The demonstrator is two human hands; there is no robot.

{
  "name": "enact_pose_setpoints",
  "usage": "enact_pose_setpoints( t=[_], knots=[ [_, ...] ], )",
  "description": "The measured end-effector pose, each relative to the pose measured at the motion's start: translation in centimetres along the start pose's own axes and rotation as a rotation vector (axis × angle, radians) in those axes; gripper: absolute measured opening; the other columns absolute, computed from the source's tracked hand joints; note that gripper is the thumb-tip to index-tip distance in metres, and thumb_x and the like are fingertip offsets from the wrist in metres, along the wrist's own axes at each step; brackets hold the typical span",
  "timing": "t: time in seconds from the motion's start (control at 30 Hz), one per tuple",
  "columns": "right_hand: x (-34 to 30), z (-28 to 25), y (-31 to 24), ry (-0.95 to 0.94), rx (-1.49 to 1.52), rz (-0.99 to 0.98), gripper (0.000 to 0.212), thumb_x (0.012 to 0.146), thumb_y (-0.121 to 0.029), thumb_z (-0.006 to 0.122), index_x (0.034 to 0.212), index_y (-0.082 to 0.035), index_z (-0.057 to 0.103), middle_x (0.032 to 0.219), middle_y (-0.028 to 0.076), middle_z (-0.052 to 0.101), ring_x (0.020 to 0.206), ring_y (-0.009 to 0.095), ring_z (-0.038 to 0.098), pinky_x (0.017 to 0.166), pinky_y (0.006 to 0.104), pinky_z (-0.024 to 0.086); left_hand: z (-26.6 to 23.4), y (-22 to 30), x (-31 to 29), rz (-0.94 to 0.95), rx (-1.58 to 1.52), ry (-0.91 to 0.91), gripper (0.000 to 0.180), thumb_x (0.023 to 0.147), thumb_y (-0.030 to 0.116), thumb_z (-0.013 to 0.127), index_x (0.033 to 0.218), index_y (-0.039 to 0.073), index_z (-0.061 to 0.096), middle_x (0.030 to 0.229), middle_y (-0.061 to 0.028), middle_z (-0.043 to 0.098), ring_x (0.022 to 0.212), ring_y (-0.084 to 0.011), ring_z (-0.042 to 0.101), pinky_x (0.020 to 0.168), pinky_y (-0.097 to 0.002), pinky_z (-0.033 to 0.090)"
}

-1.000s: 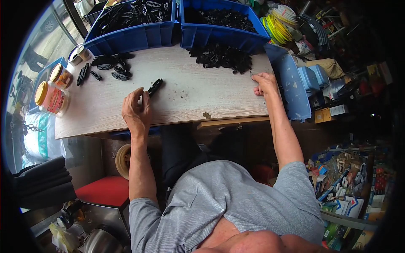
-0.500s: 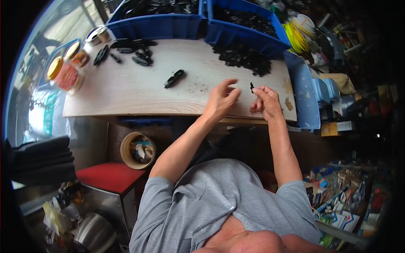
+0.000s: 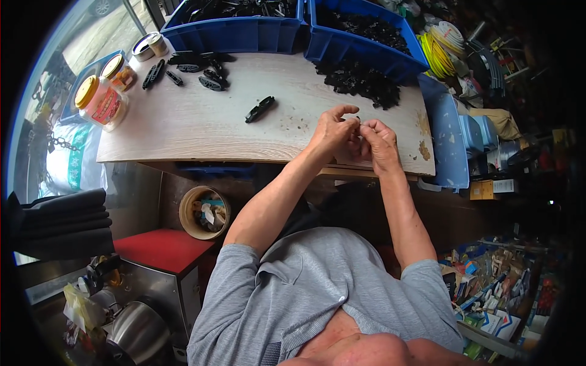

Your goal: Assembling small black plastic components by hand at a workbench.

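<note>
My hands meet above the right front part of the pale wooden table. My right hand pinches a small black plastic part, now almost wholly hidden by fingers. My left hand has closed in on the same part, thumb and fingers touching it beside the right fingertips, with the index finger stretched above. A longer black plastic piece lies alone left of my hands. Beyond them, a heap of small black parts spreads over the table.
Two blue bins of black parts line the table's back. Several oval black pieces lie at the far left, near yellow-lidded jars and a tin. A light-blue bin adjoins the right edge; a waste bucket stands below.
My left hand has moved right to meet my right hand, and its fingers have closed in at the small black part. The view has shifted slightly.
</note>
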State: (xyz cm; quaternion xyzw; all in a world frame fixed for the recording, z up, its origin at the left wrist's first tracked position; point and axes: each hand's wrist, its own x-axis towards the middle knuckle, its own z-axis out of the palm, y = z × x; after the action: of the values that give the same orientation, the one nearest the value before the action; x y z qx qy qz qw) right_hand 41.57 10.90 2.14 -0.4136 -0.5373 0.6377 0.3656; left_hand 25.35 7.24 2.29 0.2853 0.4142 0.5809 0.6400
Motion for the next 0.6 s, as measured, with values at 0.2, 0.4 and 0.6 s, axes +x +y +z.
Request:
enact_pose_setpoints(
  t=[0.2, 0.4, 0.6],
  knots=[
    [-0.4, 0.4, 0.0, 0.029, 0.024, -0.007, 0.029, 0.092, -0.026, 0.071, 0.109, -0.004, 0.062, 0.067, 0.003, 0.065, 0.047, 0.008, 0.055, 0.046, 0.0245, 0.051, -0.1, -0.2, 0.4, 0.009, -0.06, 0.018, 0.016, 0.092, 0.011, 0.064, 0.101, -0.002, 0.063, 0.078, -0.0063, 0.063, 0.063, -0.0139, 0.063, 0.057, -0.025, 0.054],
    [-1.3, 1.9, -1.0, 0.076, -0.024, -0.043, 0.026, 0.09, -0.021, 0.072, 0.108, -0.003, 0.065, 0.067, 0.002, 0.064, 0.048, 0.009, 0.055, 0.046, 0.0235, 0.048, -0.6, -0.7, -0.3, 0.039, -0.219, 0.065, 0.013, 0.091, 0.01, 0.065, 0.088, -0.001, 0.058, 0.074, -0.0072, 0.062, 0.06, -0.013, 0.063, 0.052, -0.0244, 0.053],
    [-1.3, 1.9, 0.2, -0.037, 0.114, -0.044, 0.017, 0.09, -0.019, 0.07, 0.1, -0.006, 0.065, 0.057, 0.002, 0.054, 0.054, 0.017, 0.062, 0.053, 0.0334, 0.056, -3.0, 1.7, -5.8, 0.698, 0.816, 0.493, 0.025, 0.086, 0.016, 0.072, 0.104, 0.0, 0.067, 0.089, -0.0161, 0.07, 0.077, -0.0316, 0.065, 0.071, -0.0366, 0.053]
  ],
)
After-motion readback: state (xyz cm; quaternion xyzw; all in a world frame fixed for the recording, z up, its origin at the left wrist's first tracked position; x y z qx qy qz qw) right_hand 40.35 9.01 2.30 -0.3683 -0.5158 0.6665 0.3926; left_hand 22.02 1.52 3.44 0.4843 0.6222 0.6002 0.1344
